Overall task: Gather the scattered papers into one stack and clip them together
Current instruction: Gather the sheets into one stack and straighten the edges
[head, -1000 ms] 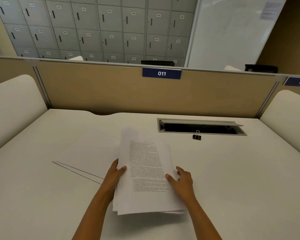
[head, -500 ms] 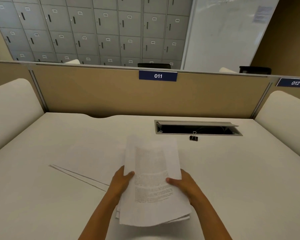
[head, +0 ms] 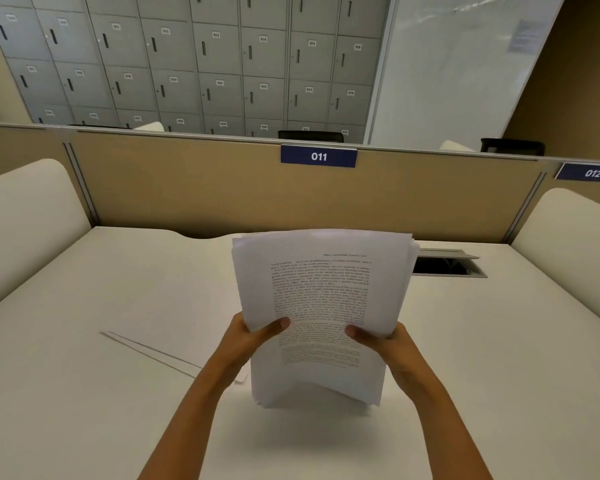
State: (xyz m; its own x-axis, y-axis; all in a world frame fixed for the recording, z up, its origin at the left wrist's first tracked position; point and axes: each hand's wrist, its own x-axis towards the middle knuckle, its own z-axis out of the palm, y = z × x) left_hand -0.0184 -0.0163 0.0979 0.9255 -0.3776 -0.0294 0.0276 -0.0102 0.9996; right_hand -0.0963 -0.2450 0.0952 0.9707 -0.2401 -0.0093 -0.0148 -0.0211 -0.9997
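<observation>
A stack of white printed papers point(head: 321, 289) stands nearly upright above the white desk point(head: 84, 393), its lower edge just over the surface. My left hand point(head: 246, 336) grips the stack's left edge, thumb on the front page. On the right edge my right hand point(head: 383, 339) holds it the same way. Two more white sheets point(head: 160, 327) lie flat on the desk to the left of the stack. The black binder clip is hidden behind the raised papers.
A tan partition point(head: 187, 188) with a blue "011" label point(head: 318, 156) closes the desk's far side. An open cable slot point(head: 447, 265) sits at the back right. Padded white side panels point(head: 25, 216) flank the desk.
Both hands have lifted the stack from lying low over the desk to nearly upright and closer to the camera. It now covers the binder clip and part of the cable slot.
</observation>
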